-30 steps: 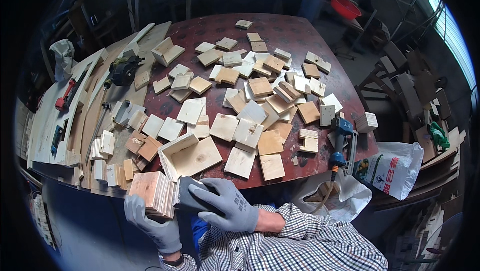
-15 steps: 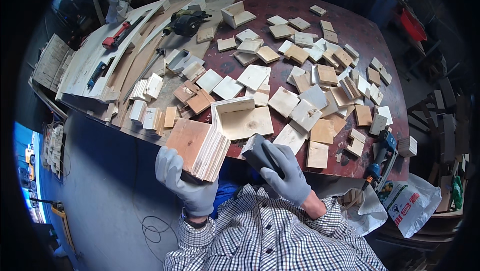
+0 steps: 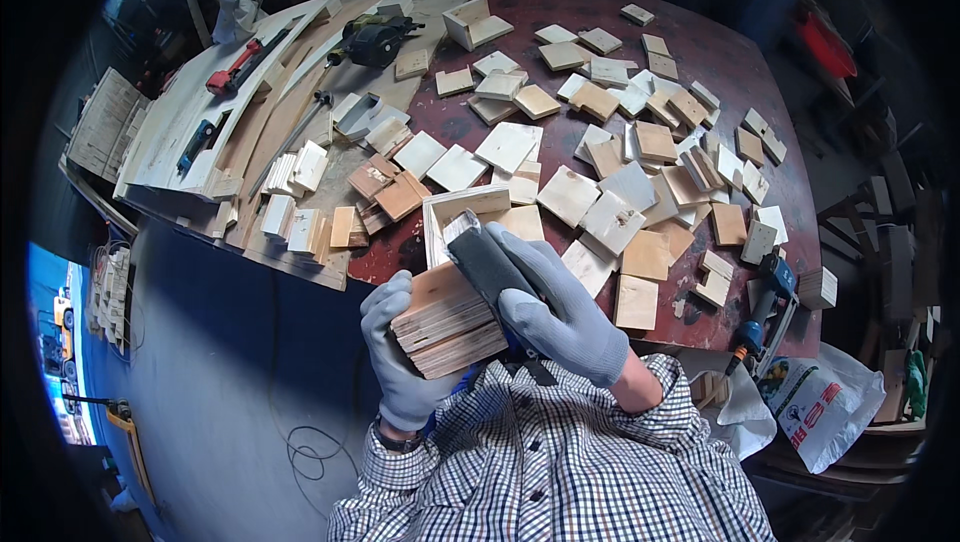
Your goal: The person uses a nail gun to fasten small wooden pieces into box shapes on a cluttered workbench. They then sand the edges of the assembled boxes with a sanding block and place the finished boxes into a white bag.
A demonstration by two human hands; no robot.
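Layered wood block [image 3: 448,327] is held up before the near edge of the red bench [image 3: 720,34], the gloved left hand's [image 3: 407,367] fingers clamped around it; the right hand's [image 3: 572,314] fingers grip a smaller dark block [image 3: 490,264] at its upper side.

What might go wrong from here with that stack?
The stack of wood pieces is gripped in the left hand, so pieces might slip apart if the right hand presses the dark block unevenly. The blue tool lies near the edge of the red table; a stray bump could perhaps knock it off.
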